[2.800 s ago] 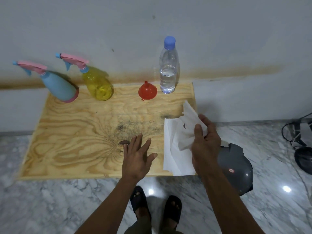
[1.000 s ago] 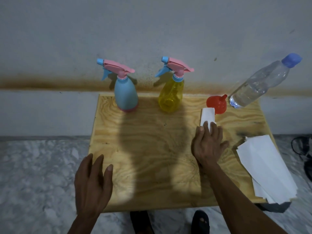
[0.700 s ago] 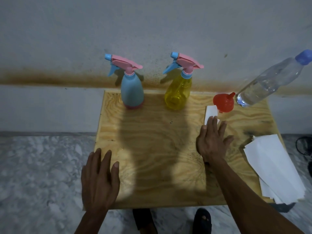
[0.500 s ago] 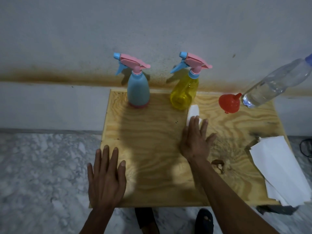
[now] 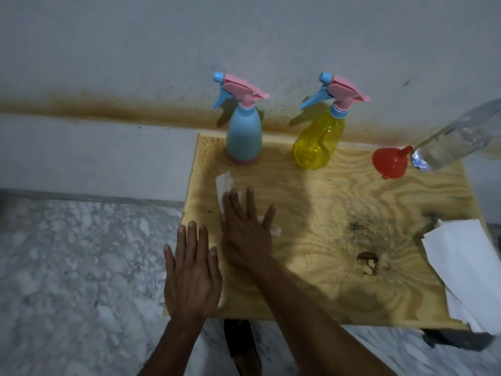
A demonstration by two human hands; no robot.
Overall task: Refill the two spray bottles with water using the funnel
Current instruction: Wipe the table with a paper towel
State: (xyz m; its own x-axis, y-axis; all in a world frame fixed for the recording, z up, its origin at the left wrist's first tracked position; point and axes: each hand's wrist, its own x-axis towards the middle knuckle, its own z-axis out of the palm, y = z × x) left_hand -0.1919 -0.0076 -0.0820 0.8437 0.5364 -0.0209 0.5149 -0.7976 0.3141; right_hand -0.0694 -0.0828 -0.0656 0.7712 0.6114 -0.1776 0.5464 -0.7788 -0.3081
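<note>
Dim, cool-toned frame. Light comes from behind the wearer: broad soft shadow falls across the wooden board [image 5: 352, 199] centre, w/ brighter patches either side. Spray bottles cast short shadows on the wall [image 5: 244, 36]. Slight motion blur on marble floor [image 5: 81, 267]; wide-angle bending toward edges, esp. right. No glare.

Two spray bottles [image 5: 244, 137] [image 5: 318, 142] stand at the counter's [image 5: 311, 267] back. The funnel [image 5: 390, 162] and water bottle [image 5: 455, 142] lie to their right. Paper sheets [image 5: 466, 270] lie at the right edge.
</note>
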